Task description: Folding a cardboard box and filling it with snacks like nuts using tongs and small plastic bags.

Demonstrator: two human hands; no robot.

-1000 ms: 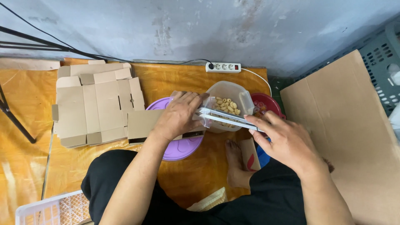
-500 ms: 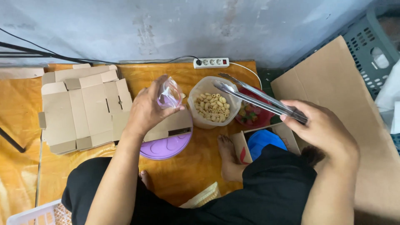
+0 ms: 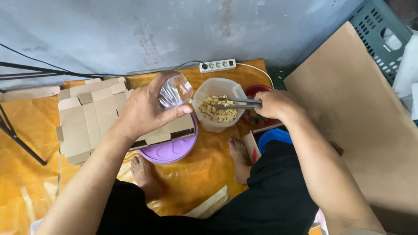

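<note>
- Now the left hand is closed around a small clear plastic bag, held above the purple lid.
- At its three o'clock, the right hand pinches metal tongs, tips in the clear tub of pale snacks.

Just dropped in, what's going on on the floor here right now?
A person sits on an orange sheet. The left hand holds up a small clear plastic bag. The right hand holds metal tongs whose tips reach into a clear tub of small pale snack pieces. Flattened cardboard boxes lie to the left, partly over a purple lid. A red container sits behind the right hand, and a power strip lies by the wall.
</note>
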